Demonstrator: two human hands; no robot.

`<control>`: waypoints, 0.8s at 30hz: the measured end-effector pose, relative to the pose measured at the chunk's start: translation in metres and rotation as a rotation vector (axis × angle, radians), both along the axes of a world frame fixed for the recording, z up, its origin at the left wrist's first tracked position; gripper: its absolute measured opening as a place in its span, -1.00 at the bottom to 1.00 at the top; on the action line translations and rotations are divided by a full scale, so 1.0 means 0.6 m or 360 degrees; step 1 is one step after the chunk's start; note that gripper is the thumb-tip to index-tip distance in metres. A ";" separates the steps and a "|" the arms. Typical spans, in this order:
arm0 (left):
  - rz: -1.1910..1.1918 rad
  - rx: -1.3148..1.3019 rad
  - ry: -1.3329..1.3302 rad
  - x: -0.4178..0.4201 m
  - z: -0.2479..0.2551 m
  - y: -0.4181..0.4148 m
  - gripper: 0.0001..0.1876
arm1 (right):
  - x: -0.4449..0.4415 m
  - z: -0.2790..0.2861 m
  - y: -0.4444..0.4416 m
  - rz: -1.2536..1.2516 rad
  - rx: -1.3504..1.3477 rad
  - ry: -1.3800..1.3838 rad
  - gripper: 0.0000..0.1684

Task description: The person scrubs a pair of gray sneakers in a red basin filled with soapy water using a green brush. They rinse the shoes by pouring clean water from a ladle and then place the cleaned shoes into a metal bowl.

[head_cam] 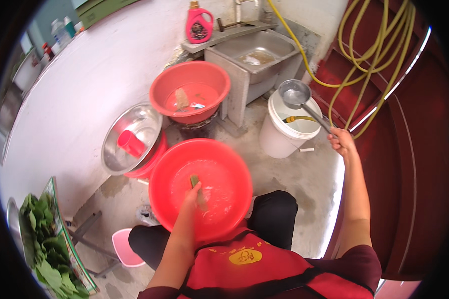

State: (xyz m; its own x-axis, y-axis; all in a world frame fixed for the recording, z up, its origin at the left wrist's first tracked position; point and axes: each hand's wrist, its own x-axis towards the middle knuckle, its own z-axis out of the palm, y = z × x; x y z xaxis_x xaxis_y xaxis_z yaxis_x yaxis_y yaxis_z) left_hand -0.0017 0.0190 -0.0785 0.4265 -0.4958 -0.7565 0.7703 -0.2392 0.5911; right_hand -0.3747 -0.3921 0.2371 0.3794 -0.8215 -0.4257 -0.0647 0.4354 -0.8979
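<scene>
My left hand [191, 195] reaches into a large red plastic basin [158, 175] in front of my lap. It grips a narrow green object [194, 181] whose lower part is in the shallow water; what it is cannot be made out. Off to the right, my right hand [342, 141] holds the handle of a metal ladle [295, 94]. The ladle's bowl is above the far rim of a white plastic bucket [277, 139]. A yellow hose end [299, 119] hangs inside that bucket.
A salmon-coloured basin [161, 98] stands beyond, near a metal sink [273, 52]. On the left, a steel bowl [112, 149] holds a red mug [131, 144]. Leafy greens [48, 243] lie on a tray at lower left. A coiled yellow hose [374, 67] hangs on the dark red door [426, 157].
</scene>
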 end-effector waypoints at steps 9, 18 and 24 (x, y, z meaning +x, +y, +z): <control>0.0447 -0.0250 0.0447 -0.034 0.040 -0.035 -0.74 | -0.043 0.111 0.175 0.0331 -0.0055 -0.0144 -0.79; 0.0609 -0.0294 0.0460 -0.021 0.036 -0.023 -0.75 | -0.018 0.115 0.366 0.0600 0.0099 0.0005 -0.57; 0.0796 -0.0277 0.0599 -0.022 0.046 -0.022 -0.75 | 0.029 0.103 0.424 0.0853 0.0069 0.0299 -0.53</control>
